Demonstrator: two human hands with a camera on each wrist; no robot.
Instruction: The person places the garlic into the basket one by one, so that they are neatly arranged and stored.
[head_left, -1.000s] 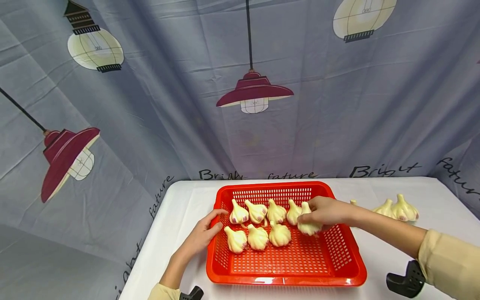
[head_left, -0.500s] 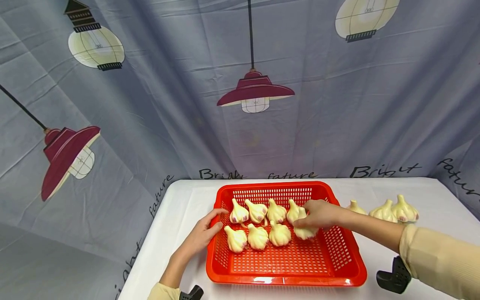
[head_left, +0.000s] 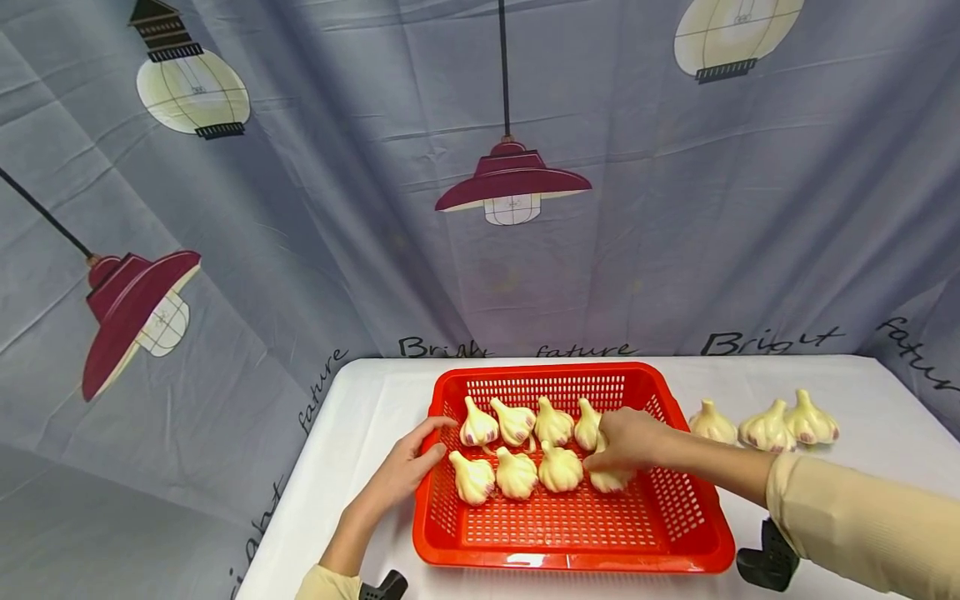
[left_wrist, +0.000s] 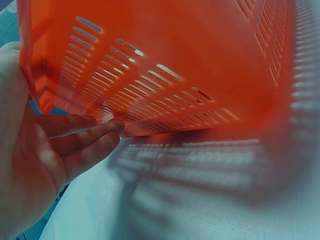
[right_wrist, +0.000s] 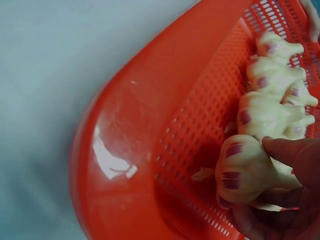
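Garlic bulbs [head_left: 516,475] sit inside a red basket [head_left: 573,562] with slotted walls, on a white-covered table [head_left: 367,400]. Four stand in the back row and three in the front, necks mostly up, clustered toward the basket's left and far sides. At the right end of the front row, the right hand [head_left: 628,442] grips one more, the held bulb [right_wrist: 245,170], with thumb and fingers closed around its upper part; purple marks show on its lower body. Whether its base touches the basket floor, I cannot tell. The left hand [head_left: 405,467] holds the basket's left rim, thumb and index finger over the edge, other fingers extended along the outer wall. Three loose bulbs [head_left: 768,427] lie on the table to the right of the basket, two touching and one just beside them. Behind hangs a grey curtain [head_left: 637,275] printed with lamps and lettering.
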